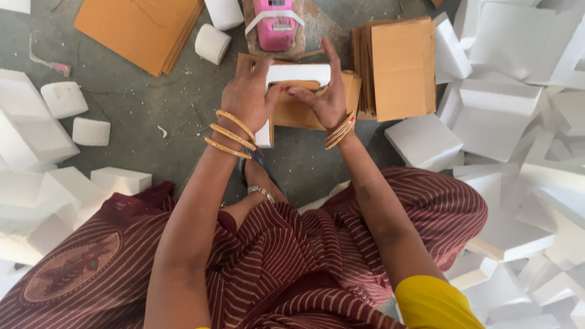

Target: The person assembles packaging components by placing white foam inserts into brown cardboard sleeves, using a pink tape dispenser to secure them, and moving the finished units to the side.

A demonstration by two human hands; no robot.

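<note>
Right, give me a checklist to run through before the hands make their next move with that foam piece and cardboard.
1. Left hand on the white foam piece: ok, fingers at its left end.
2. Right hand on the foam piece: ok, fingers at its right end.
3. Foam piece over the folded cardboard: ok, directly above it.
4. Foam seated inside the cardboard: cannot tell, hands hide the joint.
5. Spare cardboard stack nearby: ok, just right of the hands.
6. Pink device clear of the hands: ok, it sits beyond them.
</note>
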